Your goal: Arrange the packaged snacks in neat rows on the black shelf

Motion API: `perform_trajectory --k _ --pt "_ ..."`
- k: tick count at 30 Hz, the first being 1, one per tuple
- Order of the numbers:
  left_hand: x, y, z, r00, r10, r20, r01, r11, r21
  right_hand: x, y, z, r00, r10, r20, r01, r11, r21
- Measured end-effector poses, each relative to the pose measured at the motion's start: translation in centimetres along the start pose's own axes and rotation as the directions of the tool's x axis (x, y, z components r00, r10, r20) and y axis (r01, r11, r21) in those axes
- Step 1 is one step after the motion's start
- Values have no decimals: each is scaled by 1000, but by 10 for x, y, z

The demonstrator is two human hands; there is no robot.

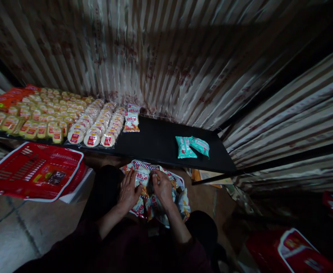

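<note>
A white snack bag (pixel 141 175) with red lettering and an orange lower part is held upright between my two hands, above a pile of similar snack bags (pixel 184 203). My left hand (pixel 128 192) grips its left side, thumb across the lower front. At the right edge, my right hand (pixel 163 188) has its fingers curled, thumb against the bag; its fingertips are partly hidden. Just beyond, on the black shelf (pixel 157 138), two matching white snack bags (pixel 131 120) lie one behind the other.
Left of these are rows of round wrapped cakes (pixel 91 136), small yellow packets (pixel 42 129) and orange packages (pixel 3 102). Two teal bags (pixel 185 147) lie toward the shelf's right end. A red basket (pixel 38 170) stands at left; another red container (pixel 294 250) is lower right. Striped sheeting (pixel 166 57) hangs behind.
</note>
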State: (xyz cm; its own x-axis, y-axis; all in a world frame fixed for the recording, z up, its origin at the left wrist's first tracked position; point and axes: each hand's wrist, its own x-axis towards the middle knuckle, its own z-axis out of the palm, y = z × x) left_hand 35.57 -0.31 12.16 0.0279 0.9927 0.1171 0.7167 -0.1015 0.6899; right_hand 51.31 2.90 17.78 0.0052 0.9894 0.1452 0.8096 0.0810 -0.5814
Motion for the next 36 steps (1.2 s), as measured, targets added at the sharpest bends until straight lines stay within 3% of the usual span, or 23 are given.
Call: perform_trajectory --k 6,9,16,23,28,33,36 --pt "1 4 -1 1000 -27 -14 27 1000 -1 16 -29 -8 966 103 238 -27 952 -304" --pt "3 5 0 999 -35 -35 34 999 -9 20 -36 -7 949 138 283 -34 938 -345" --pt "4 12 -2 994 -87 -59 79 990 -118 17 -28 2 953 153 263 -132 987 -96" --pt "8 21 -14 988 -127 -85 104 966 -238 14 -14 10 961 241 135 -265 942 204" --pt "20 31 -30 980 -123 -155 66 943 -327 14 -11 14 945 293 146 -326 793 515" --pt "27 40 -45 984 -94 -154 35 936 -351 9 -23 20 917 310 251 -383 509 771" --pt "25 42 -51 989 -58 -133 4 926 -377 7 -29 24 917 317 243 -362 404 840"
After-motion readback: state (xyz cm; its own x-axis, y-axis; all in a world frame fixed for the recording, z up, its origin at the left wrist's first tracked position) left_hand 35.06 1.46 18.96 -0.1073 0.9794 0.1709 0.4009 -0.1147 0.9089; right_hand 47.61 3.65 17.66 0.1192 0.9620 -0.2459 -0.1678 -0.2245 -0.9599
